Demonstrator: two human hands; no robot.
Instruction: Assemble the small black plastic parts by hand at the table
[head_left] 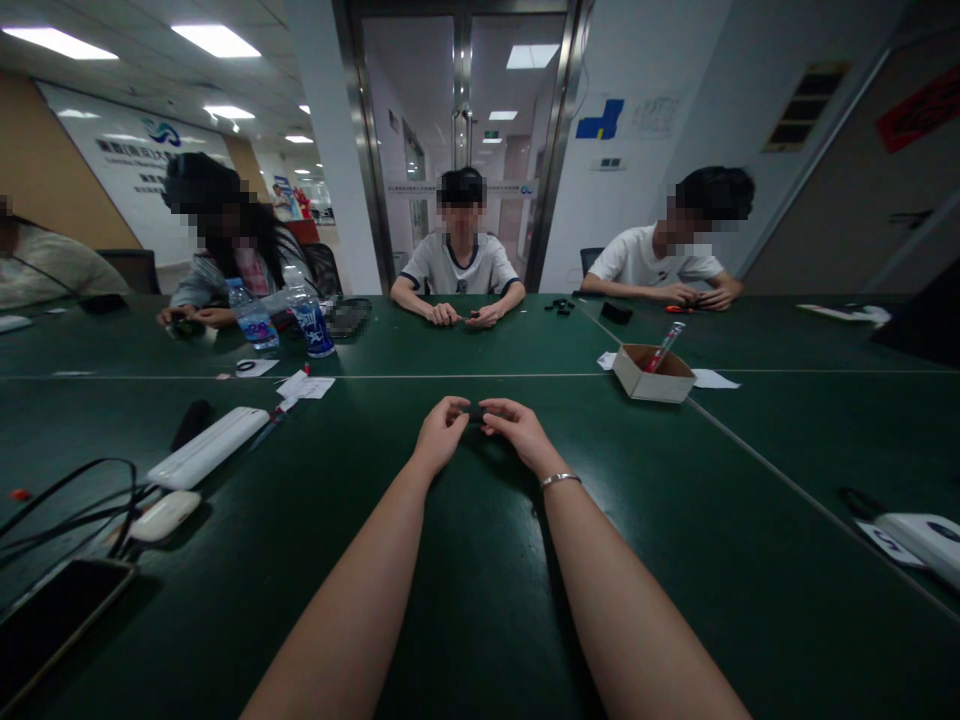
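Between my two hands is a small black piece [476, 413], too small and too covered by fingers to tell its kind. My left hand [442, 432] pinches its left end with thumb and fingers. From the other side, my right hand [517, 428] grips the right end, a silver bangle on its wrist. Both hands are just above the dark green table [480, 580], close to the seam that runs across it. Much of the piece is hidden behind the fingertips.
Left lie a white power bank [208, 447], a white case [165, 515], a phone [64, 625] and black straps. Two water bottles [307, 315] stand beyond. At right are a cardboard box [654, 375] holding a tube and a white device [926, 540]. Several people sit opposite, handling small items.
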